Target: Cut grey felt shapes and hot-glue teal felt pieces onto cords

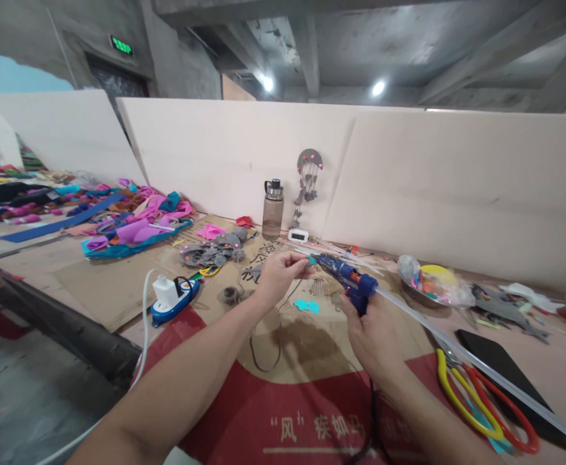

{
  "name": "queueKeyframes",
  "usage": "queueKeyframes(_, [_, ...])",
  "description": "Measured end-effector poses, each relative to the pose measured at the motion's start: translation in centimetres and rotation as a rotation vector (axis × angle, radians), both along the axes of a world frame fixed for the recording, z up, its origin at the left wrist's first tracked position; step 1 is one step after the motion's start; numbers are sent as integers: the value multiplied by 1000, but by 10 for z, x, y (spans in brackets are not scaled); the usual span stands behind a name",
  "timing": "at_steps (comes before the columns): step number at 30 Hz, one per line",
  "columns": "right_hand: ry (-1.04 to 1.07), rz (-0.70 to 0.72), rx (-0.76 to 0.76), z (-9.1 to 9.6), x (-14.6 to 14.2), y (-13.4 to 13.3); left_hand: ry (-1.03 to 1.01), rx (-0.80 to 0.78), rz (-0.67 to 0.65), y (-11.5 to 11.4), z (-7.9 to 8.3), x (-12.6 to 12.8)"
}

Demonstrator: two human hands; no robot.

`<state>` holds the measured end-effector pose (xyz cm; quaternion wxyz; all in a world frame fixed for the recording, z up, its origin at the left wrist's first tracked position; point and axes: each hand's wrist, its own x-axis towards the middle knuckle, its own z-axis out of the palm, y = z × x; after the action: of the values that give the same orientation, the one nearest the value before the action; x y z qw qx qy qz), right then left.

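In my right hand (370,329) is a blue glue gun (348,274), its nozzle pointing left and a long clear glue stick (423,320) trailing from its back. My left hand (283,274) pinches a small teal piece (313,260) right at the nozzle; whether the two touch I cannot tell. Below them, several bright turquoise cut pieces (307,306) lie on the cardboard (307,355). A grey cord (266,369) loops down beneath my left wrist, beside a small grey yarn ball (229,296).
Scissors (471,394) with yellow and red handles and a black phone (506,381) lie at right, near a metal bowl (426,294). A blue power strip (174,303) and felt scraps (142,226) are at left. A bottle (273,213) stands behind, by a grey hanging ornament (309,171).
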<state>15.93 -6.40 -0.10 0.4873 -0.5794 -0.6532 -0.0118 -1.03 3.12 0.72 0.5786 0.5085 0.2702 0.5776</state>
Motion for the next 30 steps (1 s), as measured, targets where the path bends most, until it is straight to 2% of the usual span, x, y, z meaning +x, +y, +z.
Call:
queueKeyframes(7, [62, 1, -9, 0, 1, 0, 2, -14, -18, -1, 2, 0])
queueKeyframes(12, [321, 27, -42, -1, 11, 11, 19, -53, -59, 3, -2, -2])
queueKeyframes(16, [657, 160, -267, -9, 26, 28, 94, -19, -1, 5, -4, -3])
queueKeyframes(20, [754, 248, -475, -27, 43, 45, 282, 135, 206, 4, -3, -5])
queueKeyframes(23, [651, 190, -552, -40, 57, 52, 342, 249, 309, 4, -1, -7])
queueKeyframes(25, [416, 90, -532, -41, 63, 53, 352, 310, 337, 3, 1, -8])
queueKeyframes(28, [-12, -131, -324, -29, 61, 46, 373, 380, 356, -1, 4, -7])
queueKeyframes(30, [-88, -177, -163, -17, 48, 37, 398, 440, 380, -4, 5, -5])
